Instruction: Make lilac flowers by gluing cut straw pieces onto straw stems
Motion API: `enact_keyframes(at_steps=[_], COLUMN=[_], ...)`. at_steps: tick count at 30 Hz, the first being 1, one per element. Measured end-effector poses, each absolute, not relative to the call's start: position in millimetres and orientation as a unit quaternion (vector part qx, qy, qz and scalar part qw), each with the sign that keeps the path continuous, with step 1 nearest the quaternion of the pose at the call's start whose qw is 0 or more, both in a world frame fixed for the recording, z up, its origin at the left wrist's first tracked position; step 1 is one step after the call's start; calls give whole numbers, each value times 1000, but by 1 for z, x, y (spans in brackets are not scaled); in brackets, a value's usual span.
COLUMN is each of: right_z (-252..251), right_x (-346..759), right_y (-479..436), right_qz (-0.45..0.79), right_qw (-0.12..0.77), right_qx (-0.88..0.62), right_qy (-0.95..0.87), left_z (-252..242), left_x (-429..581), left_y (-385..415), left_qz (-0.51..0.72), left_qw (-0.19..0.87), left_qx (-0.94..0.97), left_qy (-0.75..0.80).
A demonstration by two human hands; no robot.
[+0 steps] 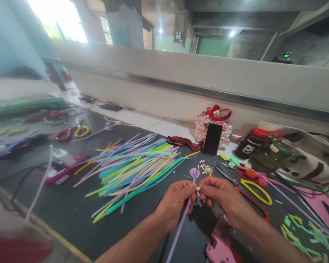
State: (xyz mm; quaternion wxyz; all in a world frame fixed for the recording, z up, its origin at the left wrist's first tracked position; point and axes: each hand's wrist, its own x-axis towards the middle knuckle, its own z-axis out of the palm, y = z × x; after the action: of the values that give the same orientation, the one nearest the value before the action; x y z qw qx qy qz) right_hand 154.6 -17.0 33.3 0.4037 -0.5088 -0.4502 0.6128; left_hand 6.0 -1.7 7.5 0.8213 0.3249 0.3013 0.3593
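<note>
My left hand (177, 202) is closed around a thin lilac straw stem (181, 224) that ends in a small purple flower head (194, 172). My right hand (220, 195) pinches a tiny pale piece (198, 188) against the stem just below the flower. Both hands meet above the dark table (71, 212). A spread pile of coloured straws (134, 164) lies to the left of my hands.
Small pale cut bits (205, 169) and yellow-and-red scissors (253, 191) lie beside my right hand. A phone (212, 138) leans on a patterned bag (205, 126). A dark bottle (249, 144), a pink glue gun (61, 170), finished straw flowers (235, 162) and green scraps (301, 230) surround them.
</note>
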Motion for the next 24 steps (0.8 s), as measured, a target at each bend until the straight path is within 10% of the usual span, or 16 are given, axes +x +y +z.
enact_keyframes(at_steps=[24], right_z=[56], right_x=[173], right_y=[-22], right_qz=[397], right_qw=[329], right_qx=[-548], right_qy=[-659], left_z=[8], left_x=[4], left_y=[2], left_qz=[308], left_qw=[876], left_qx=[235], left_qy=[288])
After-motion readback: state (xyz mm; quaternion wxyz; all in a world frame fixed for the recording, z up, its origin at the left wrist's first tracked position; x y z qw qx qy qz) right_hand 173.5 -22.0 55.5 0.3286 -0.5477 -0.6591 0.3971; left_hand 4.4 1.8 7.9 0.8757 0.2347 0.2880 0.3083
